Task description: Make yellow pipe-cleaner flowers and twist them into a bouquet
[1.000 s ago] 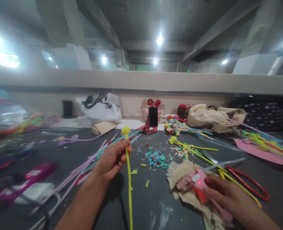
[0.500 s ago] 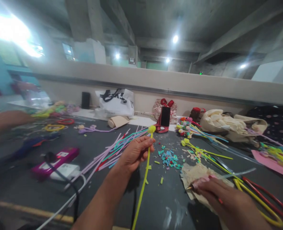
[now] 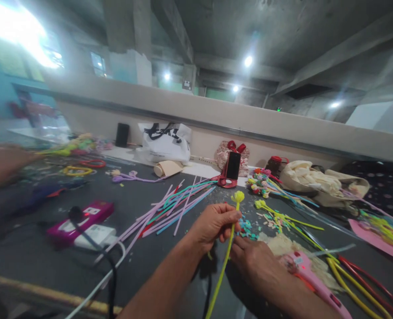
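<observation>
My left hand (image 3: pixel 218 223) pinches a long yellow stem (image 3: pixel 223 268) just under its knobbly yellow flower head (image 3: pixel 238 198), which points up. Close to its right, my right hand (image 3: pixel 251 254) reaches down at the near edge of the small blue and green pieces (image 3: pixel 247 228). Its fingertips are hidden, so what they touch does not show. A pink glue gun (image 3: pixel 311 274) lies to the right, partly behind my right forearm, with its nozzle end over the crumpled beige paper (image 3: pixel 281 243).
Purple, teal and red stems (image 3: pixel 169 212) lie left of centre. A magenta box (image 3: pixel 96 212), white charger (image 3: pixel 95 237) and cables are nearer left. Behind stand a phone (image 3: pixel 233 165) and white bag (image 3: pixel 165 144). Flower bundles (image 3: pixel 261 181) lie right. Another person's arm (image 3: pixel 5 166) enters far left.
My right hand has let go of the pink glue gun and moved left, beside my left hand. In the view, my left hand and the yellow flower sit farther right and lower.
</observation>
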`<move>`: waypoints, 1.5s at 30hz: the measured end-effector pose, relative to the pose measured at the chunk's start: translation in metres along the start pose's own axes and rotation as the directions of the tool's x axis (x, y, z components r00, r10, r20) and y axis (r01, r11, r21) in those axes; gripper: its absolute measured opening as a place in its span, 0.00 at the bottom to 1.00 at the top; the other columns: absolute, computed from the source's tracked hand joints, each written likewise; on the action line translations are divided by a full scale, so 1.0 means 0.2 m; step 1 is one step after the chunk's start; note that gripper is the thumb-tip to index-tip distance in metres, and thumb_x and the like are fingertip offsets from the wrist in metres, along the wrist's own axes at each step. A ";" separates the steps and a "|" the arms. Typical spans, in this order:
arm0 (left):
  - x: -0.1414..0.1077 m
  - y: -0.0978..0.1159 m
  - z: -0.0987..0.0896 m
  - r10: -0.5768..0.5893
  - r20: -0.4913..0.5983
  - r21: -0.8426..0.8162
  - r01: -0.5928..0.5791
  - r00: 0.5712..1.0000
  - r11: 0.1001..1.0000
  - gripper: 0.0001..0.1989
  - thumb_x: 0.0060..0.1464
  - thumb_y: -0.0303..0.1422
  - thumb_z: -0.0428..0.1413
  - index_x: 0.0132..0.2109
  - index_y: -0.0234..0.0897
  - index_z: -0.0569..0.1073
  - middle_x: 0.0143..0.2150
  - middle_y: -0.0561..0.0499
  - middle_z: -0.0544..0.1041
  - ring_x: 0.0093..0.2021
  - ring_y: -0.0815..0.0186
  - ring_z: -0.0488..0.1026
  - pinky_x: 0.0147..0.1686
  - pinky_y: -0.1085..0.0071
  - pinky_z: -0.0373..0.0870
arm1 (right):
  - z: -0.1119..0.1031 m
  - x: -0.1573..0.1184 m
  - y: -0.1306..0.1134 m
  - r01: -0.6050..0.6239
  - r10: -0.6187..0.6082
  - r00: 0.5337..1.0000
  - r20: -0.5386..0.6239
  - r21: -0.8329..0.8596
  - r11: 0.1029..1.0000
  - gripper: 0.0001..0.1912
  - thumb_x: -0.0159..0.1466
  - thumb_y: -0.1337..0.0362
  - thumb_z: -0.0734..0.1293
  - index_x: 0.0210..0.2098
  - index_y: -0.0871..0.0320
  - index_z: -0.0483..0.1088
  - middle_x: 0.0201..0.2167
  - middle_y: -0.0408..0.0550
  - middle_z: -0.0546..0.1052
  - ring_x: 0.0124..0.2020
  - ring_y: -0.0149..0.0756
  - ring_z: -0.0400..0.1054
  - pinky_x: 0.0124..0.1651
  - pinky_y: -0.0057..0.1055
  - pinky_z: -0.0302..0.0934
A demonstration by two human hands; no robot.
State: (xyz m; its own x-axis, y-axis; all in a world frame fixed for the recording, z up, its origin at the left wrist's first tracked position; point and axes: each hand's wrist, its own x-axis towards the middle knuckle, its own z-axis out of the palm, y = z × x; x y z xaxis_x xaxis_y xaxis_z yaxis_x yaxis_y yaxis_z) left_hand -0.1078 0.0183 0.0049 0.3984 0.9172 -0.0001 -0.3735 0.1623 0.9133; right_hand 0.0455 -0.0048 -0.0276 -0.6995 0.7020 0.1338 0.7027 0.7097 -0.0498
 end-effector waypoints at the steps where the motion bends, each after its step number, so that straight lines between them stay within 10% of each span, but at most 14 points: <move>1: 0.00 0.00 0.00 -0.008 0.004 0.002 0.008 1.000 1.000 0.11 0.42 0.36 0.58 0.25 0.32 0.68 0.19 0.56 0.72 0.11 0.80 0.59 0.09 0.84 0.50 | -0.01 -0.01 0.00 -0.026 0.027 0.999 -0.026 0.031 0.999 0.13 0.55 0.77 0.55 0.34 0.59 0.66 0.31 0.48 0.72 0.29 0.33 0.65 0.30 0.26 0.56; 4: 0.00 -0.01 0.02 -0.038 0.017 0.010 0.038 0.999 0.999 0.11 0.43 0.36 0.57 0.24 0.33 0.68 0.18 0.56 0.71 0.10 0.80 0.58 0.09 0.84 0.49 | -0.07 -0.05 -0.01 -0.166 0.215 0.970 -0.110 0.343 0.924 0.08 0.56 0.74 0.56 0.27 0.58 0.62 0.21 0.41 0.67 0.23 0.29 0.62 0.25 0.24 0.54; 8: -0.01 -0.03 0.06 -0.077 0.034 0.025 0.077 0.996 0.997 0.09 0.44 0.34 0.56 0.24 0.33 0.67 0.15 0.58 0.69 0.10 0.81 0.57 0.08 0.85 0.48 | -0.14 -0.13 0.01 -0.292 0.478 0.878 0.022 0.815 0.500 0.06 0.56 0.65 0.59 0.24 0.57 0.60 0.14 0.34 0.60 0.14 0.24 0.55 0.17 0.20 0.49; 18: 0.02 -0.16 0.14 -0.236 0.011 0.053 0.235 0.972 0.970 0.10 0.45 0.34 0.56 0.22 0.32 0.68 0.12 0.57 0.68 0.08 0.79 0.57 0.07 0.85 0.49 | -0.09 -0.20 0.10 -0.128 0.587 0.806 0.080 0.991 0.040 0.10 0.51 0.60 0.67 0.27 0.59 0.65 0.11 0.31 0.60 0.10 0.19 0.49 0.13 0.16 0.43; 33: 0.01 -0.22 0.20 -0.214 -0.027 0.150 0.215 0.976 0.965 0.10 0.43 0.35 0.57 0.23 0.32 0.67 0.13 0.57 0.69 0.08 0.79 0.57 0.07 0.84 0.50 | -0.08 -0.19 0.11 -0.038 0.600 0.799 -0.048 0.991 0.129 0.04 0.50 0.69 0.68 0.26 0.61 0.68 0.15 0.36 0.68 0.16 0.21 0.60 0.19 0.18 0.51; 45: 0.00 -0.21 0.21 -0.115 -0.151 0.126 0.135 0.982 0.983 0.10 0.42 0.35 0.56 0.21 0.33 0.66 0.13 0.57 0.67 0.09 0.81 0.54 0.08 0.84 0.47 | -0.11 -0.25 0.17 0.037 0.688 0.726 0.025 0.996 -0.076 0.07 0.54 0.64 0.64 0.32 0.59 0.67 0.13 0.33 0.64 0.11 0.21 0.55 0.14 0.19 0.46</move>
State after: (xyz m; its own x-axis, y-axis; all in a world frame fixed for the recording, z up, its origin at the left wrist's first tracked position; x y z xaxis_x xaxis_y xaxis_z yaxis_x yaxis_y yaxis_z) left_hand -0.0574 -0.0037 -0.0160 0.3074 0.9369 -0.1667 -0.2080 0.2371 0.9490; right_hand 0.1079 -0.0169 -0.0146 -0.0277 0.9989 0.0376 -0.2093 0.0310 -0.9774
